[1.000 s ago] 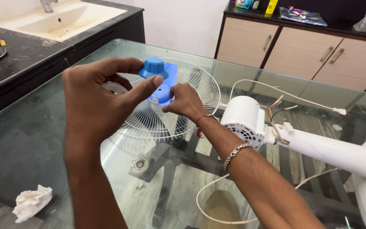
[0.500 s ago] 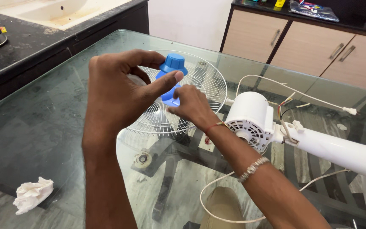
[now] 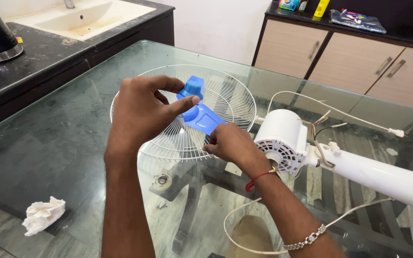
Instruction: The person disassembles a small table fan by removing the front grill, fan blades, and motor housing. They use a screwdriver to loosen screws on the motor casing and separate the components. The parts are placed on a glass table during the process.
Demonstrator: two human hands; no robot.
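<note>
My left hand (image 3: pixel 142 112) pinches a small blue knob-like cap (image 3: pixel 192 87) between thumb and fingers. My right hand (image 3: pixel 229 143) grips the lower edge of a blue plastic fan blade (image 3: pixel 201 117) just below the cap. Both hover over a white wire fan guard (image 3: pixel 225 98) lying flat on the glass table (image 3: pixel 63 138). To the right lies a white fan motor housing (image 3: pixel 281 134) on its white stand pole (image 3: pixel 378 174), with loose wires at its back.
A crumpled white tissue (image 3: pixel 43 215) lies near the table's front left. A white cord (image 3: pixel 340 112) runs across the glass on the right. A dark counter with a sink (image 3: pixel 80 19) stands at the left, wooden cabinets (image 3: pixel 350 59) at the back.
The view has shifted so that both hands with the blue parts sit lower in frame. My right hand has slid down to the blade's lower edge; the left still holds the cap.
</note>
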